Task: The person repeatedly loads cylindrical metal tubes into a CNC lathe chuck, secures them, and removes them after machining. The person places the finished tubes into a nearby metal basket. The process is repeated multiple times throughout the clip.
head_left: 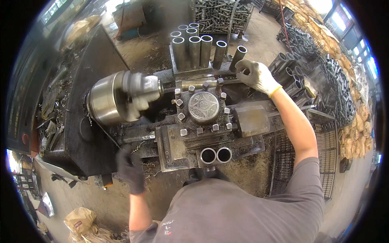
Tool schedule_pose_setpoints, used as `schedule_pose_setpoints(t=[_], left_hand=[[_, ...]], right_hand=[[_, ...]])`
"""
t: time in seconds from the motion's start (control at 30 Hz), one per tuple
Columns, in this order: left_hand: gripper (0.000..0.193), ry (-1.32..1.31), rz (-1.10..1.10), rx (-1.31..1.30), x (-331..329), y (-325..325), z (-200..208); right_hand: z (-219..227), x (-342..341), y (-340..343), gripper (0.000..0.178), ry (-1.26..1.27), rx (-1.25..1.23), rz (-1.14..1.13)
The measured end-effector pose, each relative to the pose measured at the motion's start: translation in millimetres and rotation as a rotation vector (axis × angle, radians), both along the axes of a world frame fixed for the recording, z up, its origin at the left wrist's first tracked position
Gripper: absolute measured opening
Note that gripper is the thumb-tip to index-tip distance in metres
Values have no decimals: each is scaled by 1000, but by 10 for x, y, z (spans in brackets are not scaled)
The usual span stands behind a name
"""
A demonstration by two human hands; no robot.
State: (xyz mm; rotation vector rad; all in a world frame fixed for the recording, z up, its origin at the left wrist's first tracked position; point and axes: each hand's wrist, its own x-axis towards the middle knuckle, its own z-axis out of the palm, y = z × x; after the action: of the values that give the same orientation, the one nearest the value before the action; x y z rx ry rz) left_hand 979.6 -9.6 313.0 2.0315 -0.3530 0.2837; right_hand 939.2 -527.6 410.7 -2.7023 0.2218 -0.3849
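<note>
My right hand (256, 77), in a pale work glove with a yellow cuff, reaches across the lathe to the far right. Its fingers curl apart with a dark gap between them, and the fingertips overlap the lower part of a metal tube (239, 56). That tube stands at the right end of a group of upright tubes (194, 50). Nearer to me on the left, my left hand (131, 172) wears a dark glove and hangs in front of the lathe, its fingers smeared by motion. Beyond it the steel chuck (107, 98) shows blurred jaws, as if spinning.
A square tool post (204, 107) ringed with bolts stands mid-machine. Two tubes (216, 155) stand on its near side. More tubes (292, 77) lean in a cluster at right, before a heap of metal parts (338, 87). Wire bins (221, 18) stand behind.
</note>
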Motion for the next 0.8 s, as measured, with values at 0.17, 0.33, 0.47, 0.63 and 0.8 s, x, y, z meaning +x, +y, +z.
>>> schedule_pose_setpoints(t=[0.17,0.33,0.47,0.63,0.8], left_hand=[[59,467,-694,400,-559,-993,232],[63,271,-817,490,-437,-1185,369],[59,160,-727,-301,-394,-686,732],[61,-189,-632,-838,82,-860,1034],[52,143,-338,-669,381,-830,940]], right_hand=[[398,-74,509,42,1,35,99],[795,-102,880,39,29,69,208],[1177,-174,1147,47,155,237,381],[1163,48,1851,55,281,265,775],[922,841,1399,40,189,3,433]])
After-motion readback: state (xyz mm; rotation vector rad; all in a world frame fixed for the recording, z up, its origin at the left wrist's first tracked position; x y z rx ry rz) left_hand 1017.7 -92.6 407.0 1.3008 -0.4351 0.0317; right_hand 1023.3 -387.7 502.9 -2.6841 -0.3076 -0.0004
